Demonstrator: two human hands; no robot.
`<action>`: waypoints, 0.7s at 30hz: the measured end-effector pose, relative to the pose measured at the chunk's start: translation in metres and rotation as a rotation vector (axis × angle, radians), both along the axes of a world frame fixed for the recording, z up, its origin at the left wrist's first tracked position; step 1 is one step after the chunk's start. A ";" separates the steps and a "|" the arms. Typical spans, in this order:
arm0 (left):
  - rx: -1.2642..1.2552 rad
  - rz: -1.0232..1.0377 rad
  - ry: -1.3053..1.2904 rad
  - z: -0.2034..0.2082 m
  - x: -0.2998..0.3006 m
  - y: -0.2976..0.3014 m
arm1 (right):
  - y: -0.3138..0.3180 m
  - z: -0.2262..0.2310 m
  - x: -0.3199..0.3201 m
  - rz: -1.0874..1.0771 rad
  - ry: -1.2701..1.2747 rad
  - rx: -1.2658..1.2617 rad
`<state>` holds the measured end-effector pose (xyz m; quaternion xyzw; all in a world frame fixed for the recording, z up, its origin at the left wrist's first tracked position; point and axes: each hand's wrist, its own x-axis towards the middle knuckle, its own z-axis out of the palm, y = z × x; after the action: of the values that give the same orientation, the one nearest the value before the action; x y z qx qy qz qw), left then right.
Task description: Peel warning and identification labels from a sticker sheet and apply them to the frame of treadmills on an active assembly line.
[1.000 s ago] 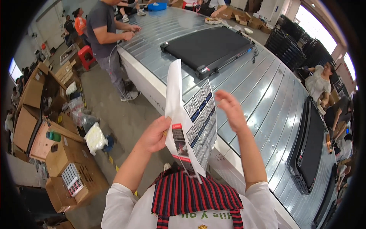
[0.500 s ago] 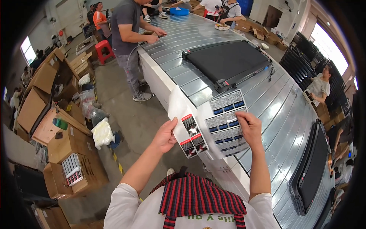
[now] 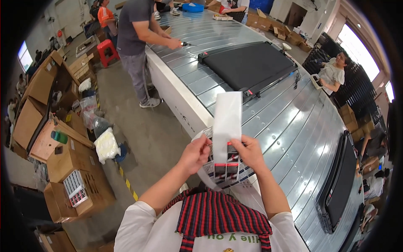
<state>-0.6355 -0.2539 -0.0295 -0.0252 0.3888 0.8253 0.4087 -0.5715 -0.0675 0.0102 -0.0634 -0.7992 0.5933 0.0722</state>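
In front of my chest I hold sheets of stickers with both hands. My right hand (image 3: 250, 156) pinches the edge of a sticker sheet (image 3: 227, 126), whose upper part is bare white and whose lower part carries black labels with red bands. My left hand (image 3: 196, 154) is closed on the sheets' left side, its fingertips bent inward beside the labels. Behind and below, a second, curling sheet (image 3: 206, 178) with grey and dark blue labels partly shows; the front sheet hides much of it. Beyond the sheets, a folded black treadmill-like panel (image 3: 252, 65) lies on the metal-slatted table (image 3: 279, 122).
A second black panel (image 3: 342, 185) lies at the table's right side. On the left stand open cardboard boxes (image 3: 79, 185), one with more label sheets, and a red stool (image 3: 108, 53). A co-worker in grey (image 3: 136, 38) holds a tool over the table's far left edge. Another person (image 3: 333, 73) stands at the right.
The sheets, spread apart before, are now brought together, with the red-banded sheet turned upright in front. My right hand has moved left and down to its edge; my left hand has shifted right.
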 end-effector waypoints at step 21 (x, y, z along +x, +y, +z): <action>0.302 -0.034 0.112 -0.051 -0.042 -0.062 | -0.012 0.005 -0.044 -0.043 0.030 -0.319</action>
<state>-0.6772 -0.3156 -0.0807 0.0892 0.2830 0.8675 0.3994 -0.6153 -0.0796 0.0148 -0.0821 -0.6921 0.7120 0.0858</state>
